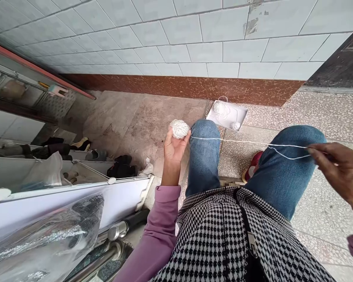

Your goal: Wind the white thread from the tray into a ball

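Note:
My left hand (175, 148) holds a ball of white yarn (180, 129) in its fingertips, left of my left knee. From the ball a strand of white yarn (247, 141) stretches to the right across both knees. Its far part is pinched between thumb and fingers of my right hand (338, 164), out beyond my right knee. A second, slack length hangs in a loop below the taut strand near that hand. On the floor past my knees lies a shallow white tray (241, 116) with a loose white yarn heap (220, 110) and a small yarn ball (235, 125) in it.
A tiled wall (182, 35) with a brown base strip (164, 85) runs along the front. To the left stands a white shoe rack (114, 201) with shoes and plastic bags. Metal tubes (117, 231) lie at lower left. A dark door (341, 62) is at upper right.

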Available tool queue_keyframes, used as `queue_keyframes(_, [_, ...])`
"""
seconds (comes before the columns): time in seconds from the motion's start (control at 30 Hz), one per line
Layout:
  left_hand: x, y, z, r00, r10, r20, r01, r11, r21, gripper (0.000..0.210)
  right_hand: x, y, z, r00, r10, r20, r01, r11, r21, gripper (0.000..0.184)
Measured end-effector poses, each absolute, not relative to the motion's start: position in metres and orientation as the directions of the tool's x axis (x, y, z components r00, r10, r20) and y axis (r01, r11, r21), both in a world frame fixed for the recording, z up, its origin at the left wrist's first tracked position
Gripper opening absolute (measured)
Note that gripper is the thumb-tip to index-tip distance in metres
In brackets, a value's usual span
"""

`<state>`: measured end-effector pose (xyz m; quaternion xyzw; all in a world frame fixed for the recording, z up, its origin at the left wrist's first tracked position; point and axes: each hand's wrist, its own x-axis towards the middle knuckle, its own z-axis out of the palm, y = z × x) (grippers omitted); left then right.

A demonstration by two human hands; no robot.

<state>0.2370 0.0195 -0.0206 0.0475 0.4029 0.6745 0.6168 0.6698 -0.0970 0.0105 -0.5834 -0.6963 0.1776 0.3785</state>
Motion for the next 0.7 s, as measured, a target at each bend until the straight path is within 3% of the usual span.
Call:
queue_keyframes(0.1, [0.238, 0.010, 0.007, -0.223, 0.911, -0.346, -0.775, 0.050, 0.630, 0.022, 0.642, -0.074, 0.020, -0.025, 0.939, 0.342, 0.843, 0.204, -0.498, 0.034])
queue_keyframes(0.17, [0.247, 0.003, 0.026, -0.199, 0.934, -0.297, -0.750, 0.051, 0.660, 0.028, 0.613, -0.059, 0.028, 0.030, 0.911, 0.412, 0.801, 0.225, -0.555, 0.033])
queue_keyframes(0.27, [0.271, -0.003, 0.046, -0.090, 0.962, -0.258, -0.707, 0.121, 0.697, 0.037, 0.557, -0.039, 0.035, 0.083, 0.913, 0.399, 0.556, 0.289, -0.779, 0.030])
queue_keyframes(0.37, [0.294, -0.004, 0.056, 0.057, 0.980, -0.192, -0.629, 0.184, 0.755, 0.051, 0.503, -0.029, 0.033, -0.116, 0.952, 0.283, 0.187, 0.301, -0.935, 0.036])
queue_keyframes(0.47, [0.299, 0.005, 0.059, 0.136, 0.983, -0.122, -0.564, 0.178, 0.806, 0.057, 0.478, -0.031, 0.024, -0.296, 0.936, 0.193, -0.049, 0.187, -0.981, 0.041])
queue_keyframes(0.53, [0.290, 0.016, 0.056, 0.107, 0.988, -0.111, -0.564, 0.152, 0.812, 0.050, 0.483, -0.036, 0.018, -0.246, 0.954, 0.170, -0.034, 0.166, -0.985, 0.043])
queue_keyframes(0.7, [0.239, 0.045, 0.036, -0.051, 0.985, -0.165, -0.637, 0.095, 0.765, 0.032, 0.546, -0.044, 0.004, -0.108, 0.976, 0.192, 0.271, 0.214, -0.938, 0.053])
